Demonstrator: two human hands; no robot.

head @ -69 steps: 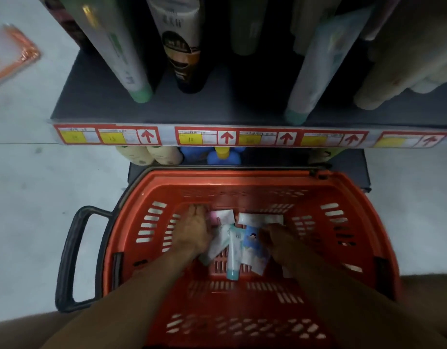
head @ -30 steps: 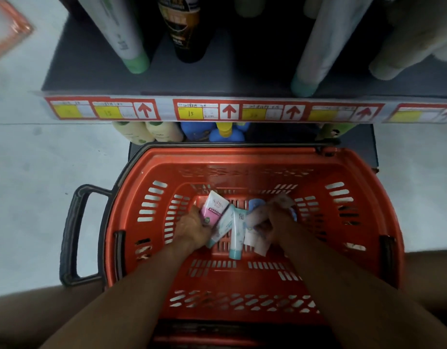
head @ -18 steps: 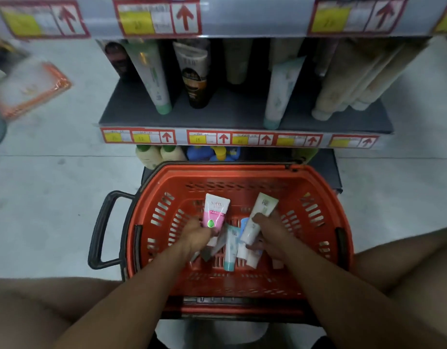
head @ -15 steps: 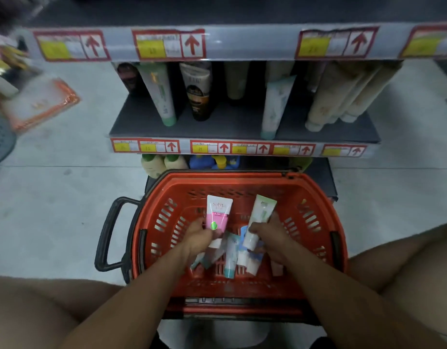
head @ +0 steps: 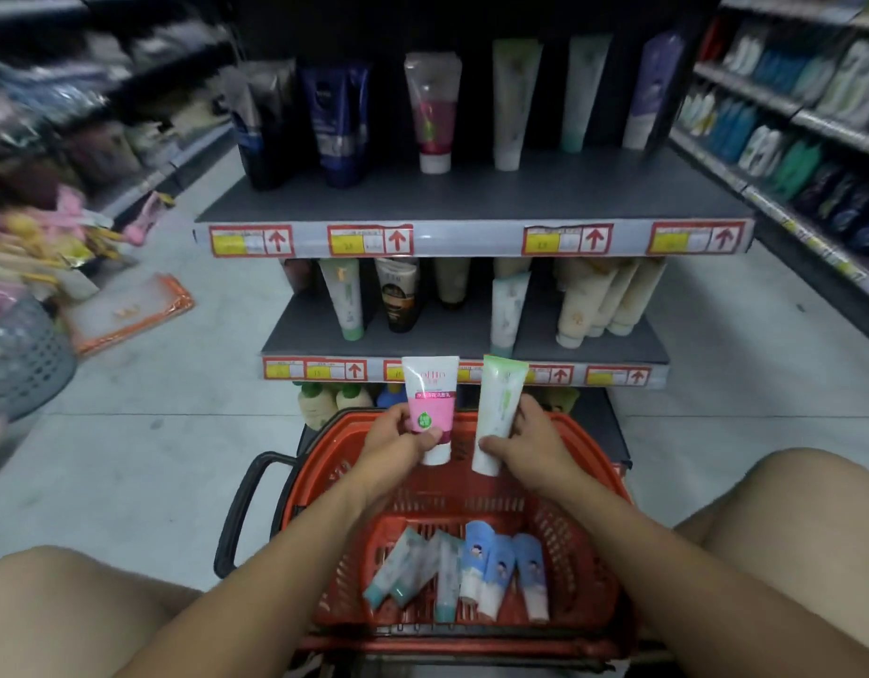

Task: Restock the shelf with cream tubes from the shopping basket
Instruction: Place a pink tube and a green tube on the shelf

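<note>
Two cream tubes lifted above the orange shopping basket (head: 589, 521), caps down, in front of the shelf unit. Left hand (head: 398, 445) wrapped round the lower half of the pink-and-white tube (head: 430, 401), thumb across the front near the cap. Right hand (head: 530, 445) pinching the pale green tube (head: 498, 408) the same way, fingers behind, thumb near the cap. Probably light and soft-walled, glossy plastic, likely to dent or slide under a hard squeeze; best gripped low by the stiffer cap end, as here. Six or so smaller tubes (head: 459, 570) lying flat in the basket bottom, blue-and-white and teal-capped.

Dark grey middle shelf (head: 437, 335) with tubes standing on their caps and gaps between them; upper shelf (head: 471, 198) similar, red-and-yellow price tags (head: 369, 239) along the edges. Pale tiled floor (head: 178, 433), store aisles on both sides, blurred.
</note>
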